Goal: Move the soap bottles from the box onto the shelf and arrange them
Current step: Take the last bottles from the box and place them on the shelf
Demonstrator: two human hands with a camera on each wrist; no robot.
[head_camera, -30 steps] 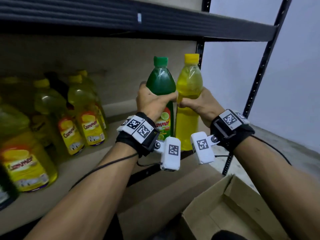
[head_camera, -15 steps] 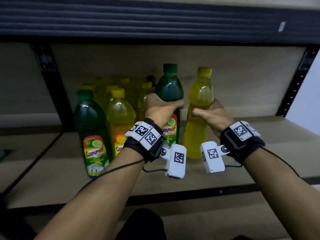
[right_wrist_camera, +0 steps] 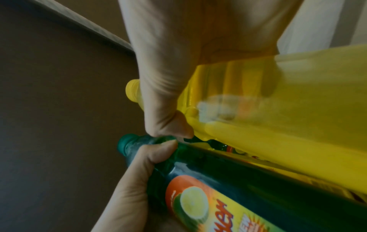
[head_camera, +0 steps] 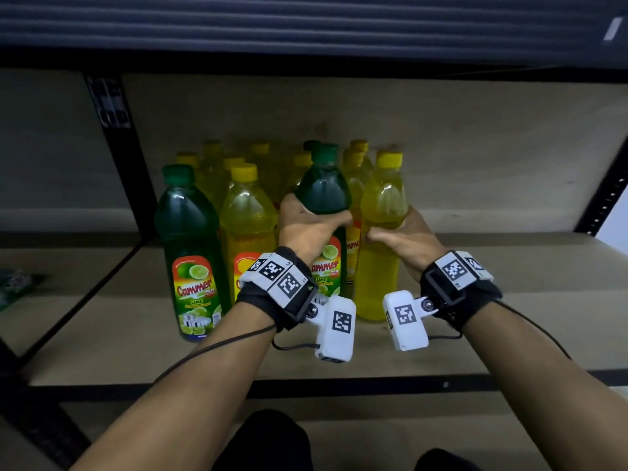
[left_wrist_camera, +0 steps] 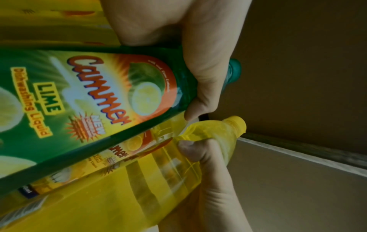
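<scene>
My left hand grips a green lime soap bottle around its shoulder; the label shows clearly in the left wrist view. My right hand grips a yellow soap bottle beside it, seen close in the right wrist view. Both bottles are upright over the wooden shelf board, side by side at the right front of a cluster of several yellow bottles and one green bottle. I cannot tell whether the two held bottles touch the board. The box is out of view.
The upper shelf's dark edge hangs low overhead. Black uprights stand at the left and right. Bare board stretches right of the held bottles and in front of the cluster. A dark shape sits below the shelf edge.
Both hands carried their bottles from near the right upright leftward and deeper into the shelf, ending next to the standing cluster. The cardboard box dropped out of view.
</scene>
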